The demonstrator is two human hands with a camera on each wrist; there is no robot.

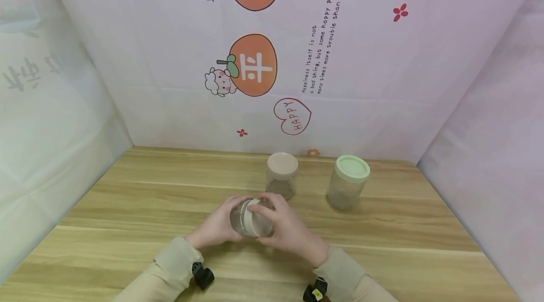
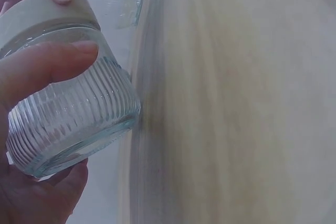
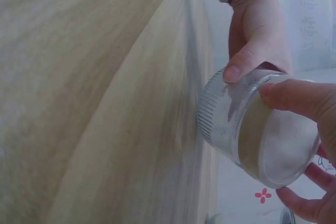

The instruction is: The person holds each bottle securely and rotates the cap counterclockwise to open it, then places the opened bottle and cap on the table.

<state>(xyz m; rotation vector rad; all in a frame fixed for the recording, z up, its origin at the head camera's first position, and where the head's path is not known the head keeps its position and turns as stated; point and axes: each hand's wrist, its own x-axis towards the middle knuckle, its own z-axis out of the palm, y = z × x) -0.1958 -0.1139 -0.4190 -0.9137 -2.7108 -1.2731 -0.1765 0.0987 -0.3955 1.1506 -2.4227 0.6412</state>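
Observation:
A clear ribbed glass jar (image 2: 79, 108) is tilted between the two hands, close over the table. Its pale beige lid (image 3: 252, 135) is on the mouth and faces the right hand. My left hand (image 1: 218, 226) grips the glass body, thumb along its side in the left wrist view. Curled round the lid end is my right hand (image 1: 289, 228), with its thumb and fingers on opposite sides of the rim. Just behind the hands, a second jar with a beige lid (image 1: 282, 164) stands upright.
A jar with a light green lid (image 1: 352, 168) stands to the right, near the back of the wooden table (image 1: 170, 174). Printed white cloth (image 1: 361, 117) rises behind the table and along both sides. Black wrist cameras (image 1: 202, 276) sit at both cuffs.

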